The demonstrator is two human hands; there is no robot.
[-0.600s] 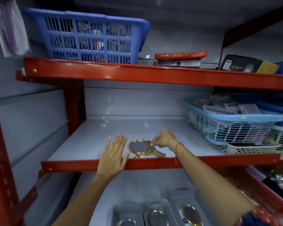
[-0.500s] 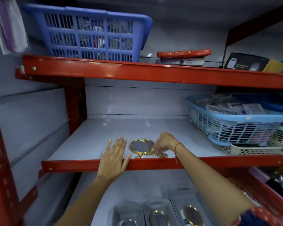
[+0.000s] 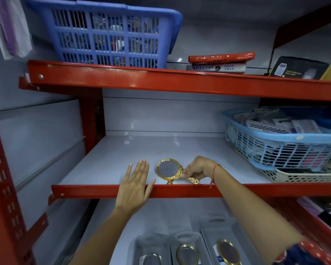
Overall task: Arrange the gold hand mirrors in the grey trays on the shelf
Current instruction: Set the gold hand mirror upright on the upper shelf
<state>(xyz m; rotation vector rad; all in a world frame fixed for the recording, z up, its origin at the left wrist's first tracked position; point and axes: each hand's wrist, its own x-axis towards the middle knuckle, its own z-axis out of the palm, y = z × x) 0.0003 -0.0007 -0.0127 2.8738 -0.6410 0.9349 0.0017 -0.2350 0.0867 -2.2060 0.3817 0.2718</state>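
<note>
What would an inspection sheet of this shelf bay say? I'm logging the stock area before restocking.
Surface: white middle shelf, red front edge.
Job's things: gold hand mirrors at front edge, apparently two overlapping; grey trays below, holding mirrors.
Clutter: light blue basket right; dark blue basket and boxes above.
Hands: left hand flat, open; right hand pinching a mirror.
Cables: nothing seen.
Surroundings: red metal racking, grey panels.

A gold hand mirror (image 3: 168, 169) lay near the front edge of the middle shelf (image 3: 141, 150). The right hand (image 3: 197, 168) pinched its rim at the right side, just above a second gold handle (image 3: 193, 180). The left hand (image 3: 135, 185) rested flat, fingers spread, over the red shelf lip. Below, three grey trays (image 3: 185, 245) each held an oval gold mirror.
</note>
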